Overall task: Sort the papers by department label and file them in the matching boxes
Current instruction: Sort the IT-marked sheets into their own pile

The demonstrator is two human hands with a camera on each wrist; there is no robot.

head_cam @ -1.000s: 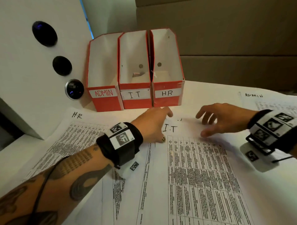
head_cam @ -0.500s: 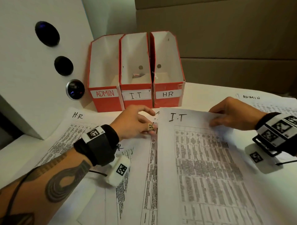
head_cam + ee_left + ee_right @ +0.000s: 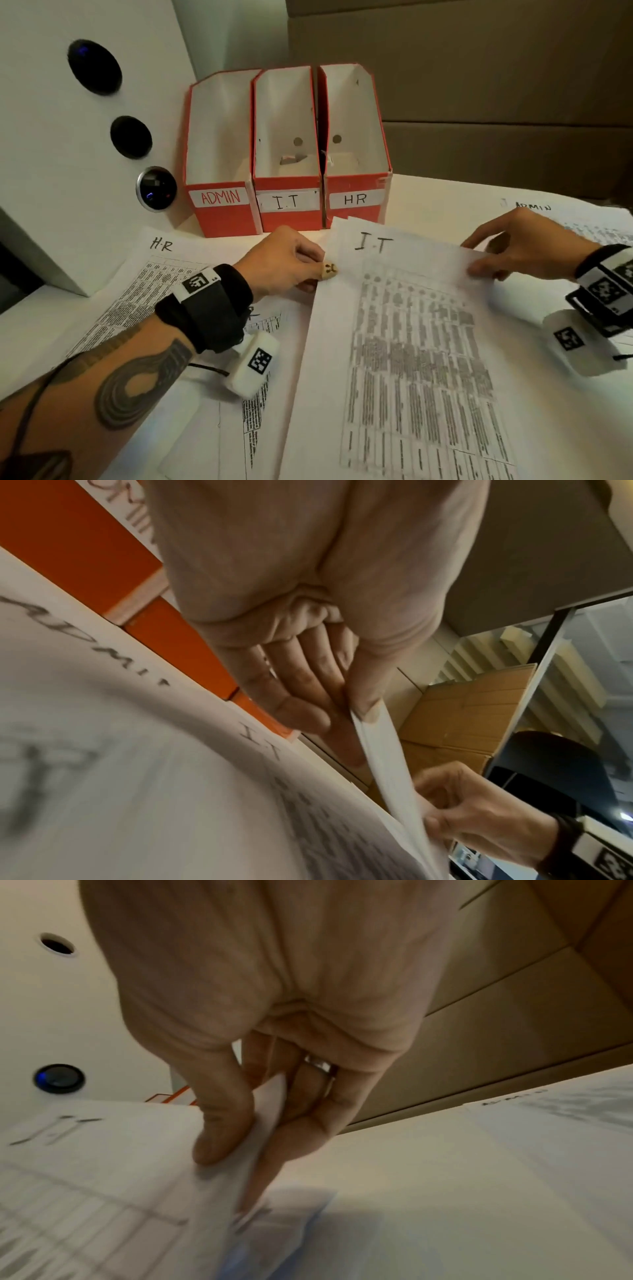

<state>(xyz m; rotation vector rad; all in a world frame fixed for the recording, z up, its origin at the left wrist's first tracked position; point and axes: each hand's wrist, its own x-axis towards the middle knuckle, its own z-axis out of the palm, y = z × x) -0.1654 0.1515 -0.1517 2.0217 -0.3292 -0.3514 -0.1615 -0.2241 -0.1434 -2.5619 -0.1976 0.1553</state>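
The left hand is pinching the left edge of the white printed sheet marked I.T, and the right hand is pinching its right edge. The sheet is lying raised just near of the three orange cardboard file boxes on the white surface.

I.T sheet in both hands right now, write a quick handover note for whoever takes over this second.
Left hand: pinches the left edge of the I.T sheet.
Right hand: pinches its right edge, thumb on top.
Boxes: ADMIN box, I.T box, HR box stand side by side behind the papers; no sheets show in any.
On the table: HR sheet at left, ADMIN sheet at far right, more sheets under the I.T one.
Done: I.T sheet picked out and gripped.
Left: file it in the I.T box, then sort the rest.
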